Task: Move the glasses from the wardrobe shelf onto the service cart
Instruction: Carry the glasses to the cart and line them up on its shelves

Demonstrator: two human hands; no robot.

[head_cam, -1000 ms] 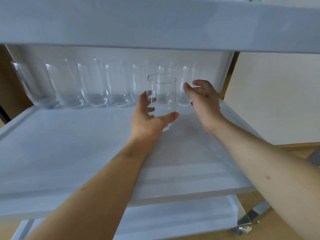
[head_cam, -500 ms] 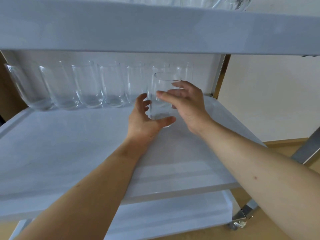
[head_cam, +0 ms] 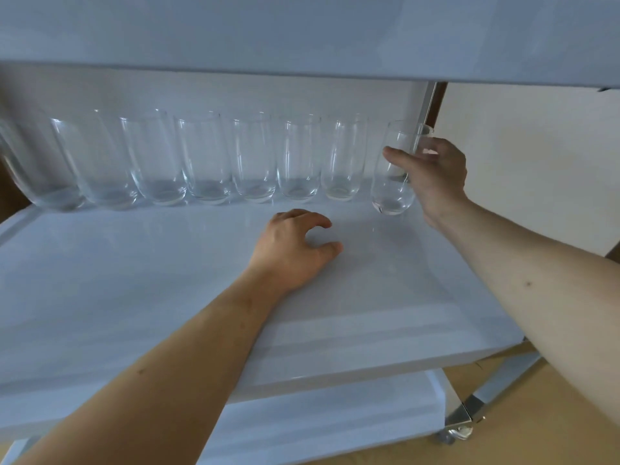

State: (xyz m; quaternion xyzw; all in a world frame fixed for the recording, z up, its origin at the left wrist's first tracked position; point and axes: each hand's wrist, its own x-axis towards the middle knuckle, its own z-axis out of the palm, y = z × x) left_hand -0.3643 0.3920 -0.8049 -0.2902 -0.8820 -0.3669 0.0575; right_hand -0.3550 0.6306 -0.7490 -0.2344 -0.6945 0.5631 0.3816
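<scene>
My right hand (head_cam: 432, 176) grips a clear tumbler (head_cam: 392, 182) near its rim, tilted, at the right end of a row of several clear glasses (head_cam: 208, 162) along the back of the white cart shelf (head_cam: 134, 290). The tumbler's base is at the shelf surface; whether it touches I cannot tell. My left hand (head_cam: 295, 250) hovers or rests on the shelf in front of the row, fingers loosely curled around nothing.
A white upper shelf (head_cam: 302, 31) overhangs close above the glasses. A lower cart shelf (head_cam: 318, 417) shows below, with a metal leg and caster (head_cam: 459, 427) at the right on a wooden floor. A pale wall panel (head_cam: 523, 156) stands to the right.
The tumbler passed from my left hand to my right, which carried it right and back to the end of the row. My left hand let go and dropped toward the shelf.
</scene>
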